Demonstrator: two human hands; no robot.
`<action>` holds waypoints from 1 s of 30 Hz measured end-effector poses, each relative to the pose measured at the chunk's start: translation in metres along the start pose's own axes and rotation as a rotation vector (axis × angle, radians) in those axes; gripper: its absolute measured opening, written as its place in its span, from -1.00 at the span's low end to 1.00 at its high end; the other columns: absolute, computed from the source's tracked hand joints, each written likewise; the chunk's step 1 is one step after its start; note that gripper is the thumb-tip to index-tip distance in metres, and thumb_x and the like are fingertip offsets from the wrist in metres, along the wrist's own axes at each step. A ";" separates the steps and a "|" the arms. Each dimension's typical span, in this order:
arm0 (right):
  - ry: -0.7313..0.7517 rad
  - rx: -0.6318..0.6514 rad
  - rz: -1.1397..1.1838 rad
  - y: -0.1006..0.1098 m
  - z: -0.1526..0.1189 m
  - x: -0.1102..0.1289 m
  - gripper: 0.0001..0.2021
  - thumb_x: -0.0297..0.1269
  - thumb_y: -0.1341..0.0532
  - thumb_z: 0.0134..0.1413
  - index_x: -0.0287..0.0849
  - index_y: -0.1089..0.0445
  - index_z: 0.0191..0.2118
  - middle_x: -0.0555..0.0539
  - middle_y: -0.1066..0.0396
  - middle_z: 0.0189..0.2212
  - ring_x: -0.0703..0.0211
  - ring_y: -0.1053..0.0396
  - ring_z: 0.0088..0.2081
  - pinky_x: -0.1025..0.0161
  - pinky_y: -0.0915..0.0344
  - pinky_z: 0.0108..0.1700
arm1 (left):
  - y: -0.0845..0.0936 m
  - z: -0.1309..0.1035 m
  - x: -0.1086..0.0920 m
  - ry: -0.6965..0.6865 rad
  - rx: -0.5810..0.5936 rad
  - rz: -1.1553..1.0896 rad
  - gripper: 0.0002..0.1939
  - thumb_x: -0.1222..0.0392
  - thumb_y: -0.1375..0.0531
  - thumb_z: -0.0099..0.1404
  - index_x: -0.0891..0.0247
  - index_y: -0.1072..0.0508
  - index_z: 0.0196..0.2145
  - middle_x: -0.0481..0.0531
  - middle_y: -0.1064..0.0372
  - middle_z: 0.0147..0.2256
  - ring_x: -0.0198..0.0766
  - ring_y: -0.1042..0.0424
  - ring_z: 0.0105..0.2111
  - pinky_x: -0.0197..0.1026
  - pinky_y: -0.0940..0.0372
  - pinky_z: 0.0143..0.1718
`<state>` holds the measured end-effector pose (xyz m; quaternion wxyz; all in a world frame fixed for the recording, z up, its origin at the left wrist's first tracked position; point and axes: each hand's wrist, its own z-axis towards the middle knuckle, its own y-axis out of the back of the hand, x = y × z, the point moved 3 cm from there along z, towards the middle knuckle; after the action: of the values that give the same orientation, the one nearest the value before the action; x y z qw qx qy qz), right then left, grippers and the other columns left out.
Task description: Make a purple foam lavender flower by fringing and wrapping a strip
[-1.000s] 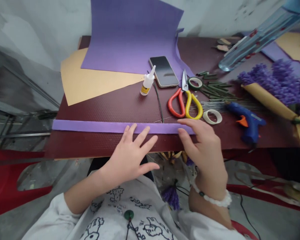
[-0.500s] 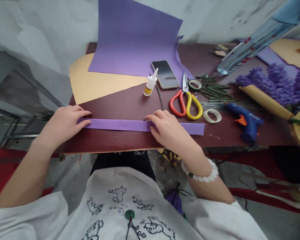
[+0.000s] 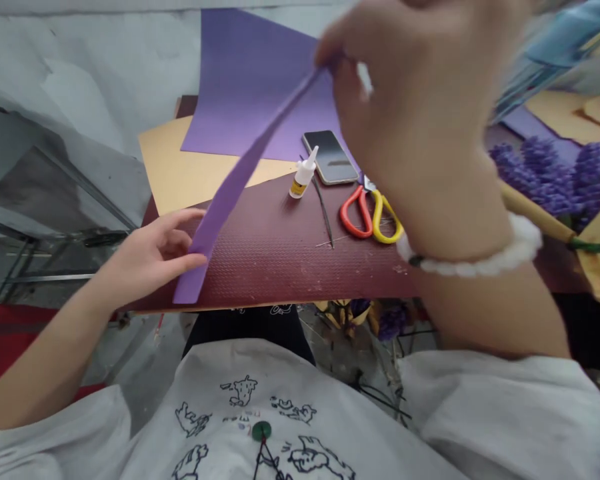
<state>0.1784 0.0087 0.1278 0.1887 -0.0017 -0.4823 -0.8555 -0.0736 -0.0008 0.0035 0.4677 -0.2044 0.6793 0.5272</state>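
A long purple paper strip (image 3: 235, 187) runs slanting from the table's front left up towards the top of the view. My right hand (image 3: 405, 100), raised close to the camera and blurred, pinches its upper end. Near its lower end, my left hand (image 3: 155, 257) has the strip between thumb and fingers; the end hangs by the table's front edge. Behind the strip lie a large purple sheet (image 3: 260, 87) and a tan sheet (image 3: 173, 167).
On the dark red table (image 3: 280, 267) stand a small glue bottle (image 3: 303, 177), a phone (image 3: 330, 157) and red and yellow scissors (image 3: 357, 213). Purple flowers (image 3: 545, 173) lie at the right, below a blue clear vessel (image 3: 570, 40). A white wall rises behind.
My right hand has risen up and to the right with one end of the strip, which was flat on the table. The strip now slants, and my left hand grips it near its lower end.
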 end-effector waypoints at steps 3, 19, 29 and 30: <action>0.150 0.002 -0.188 -0.018 0.029 0.002 -0.48 -0.28 0.05 0.15 -0.50 -0.20 0.16 -0.21 -0.13 0.23 -0.23 0.03 0.26 -0.13 0.04 0.12 | -0.015 0.009 0.004 0.078 -0.104 -0.212 -0.07 0.19 -0.31 0.10 0.16 0.07 0.32 -0.07 -0.40 -0.43 -0.29 -0.47 -0.47 -0.31 -0.39 -0.48; 0.500 0.140 0.074 -0.074 -0.091 0.006 -0.62 -0.33 -0.13 0.11 -0.20 -0.25 0.07 -0.19 -0.38 -0.07 -0.02 -0.26 -0.09 0.02 -0.21 -0.02 | -0.038 0.023 -0.011 -0.102 -0.072 -0.063 -0.68 0.21 -0.22 0.19 0.24 -0.51 -0.08 0.07 -0.50 -0.16 -0.20 -0.49 -0.20 -0.17 -0.41 -0.14; 0.358 -0.135 0.274 -0.067 -0.101 -0.021 -0.58 -0.35 -0.11 0.11 -0.18 -0.10 0.10 -0.12 -0.40 -0.20 0.07 -0.32 -0.18 0.07 -0.23 -0.08 | -0.034 0.053 -0.027 -0.360 -0.081 0.320 -0.81 0.14 -0.18 0.29 0.27 -0.55 -0.28 0.03 -0.47 -0.29 -0.27 -0.42 -0.26 -0.22 -0.28 -0.17; 0.328 -0.164 0.266 -0.065 -0.102 -0.022 -0.57 -0.31 -0.13 0.13 -0.18 -0.09 0.12 -0.12 -0.40 -0.21 0.07 -0.32 -0.18 0.08 -0.23 -0.08 | -0.035 0.055 -0.026 -0.370 -0.055 0.339 -0.82 0.15 -0.17 0.30 0.27 -0.54 -0.28 0.02 -0.48 -0.32 -0.27 -0.42 -0.29 -0.22 -0.28 -0.20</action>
<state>0.1962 -0.0381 0.0161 0.3751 0.0584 -0.3693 -0.8483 -0.0113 0.0306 0.0074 0.4832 -0.0001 0.5921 0.6449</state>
